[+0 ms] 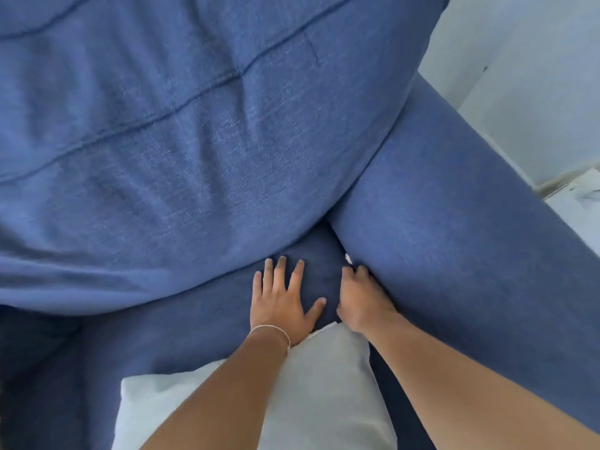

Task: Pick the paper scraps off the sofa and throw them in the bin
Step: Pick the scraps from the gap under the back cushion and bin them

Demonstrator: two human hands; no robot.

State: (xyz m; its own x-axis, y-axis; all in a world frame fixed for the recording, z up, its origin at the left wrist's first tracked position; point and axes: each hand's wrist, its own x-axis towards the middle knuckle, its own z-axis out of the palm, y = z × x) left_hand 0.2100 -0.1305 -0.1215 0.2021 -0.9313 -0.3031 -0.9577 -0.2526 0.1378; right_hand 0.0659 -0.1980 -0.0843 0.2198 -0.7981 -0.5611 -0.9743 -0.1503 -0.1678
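I look down into the corner of a blue sofa [194, 157]. A small white paper scrap [348, 257] peeks out of the gap between the seat and the armrest [454, 238]. My left hand [282, 297] lies flat on the seat cushion, fingers spread, holding nothing. My right hand [360, 297] has its fingers curled and pressed into the gap just below the scrap; the fingertips are hidden in the crease, so I cannot tell whether they touch the paper. No bin is in view.
A light grey pillow [324, 384] lies on the seat under my forearms. The big back cushion bulges over the seat at the left. A white wall [535, 92] and pale floor with something white [584, 190] lie to the right beyond the armrest.
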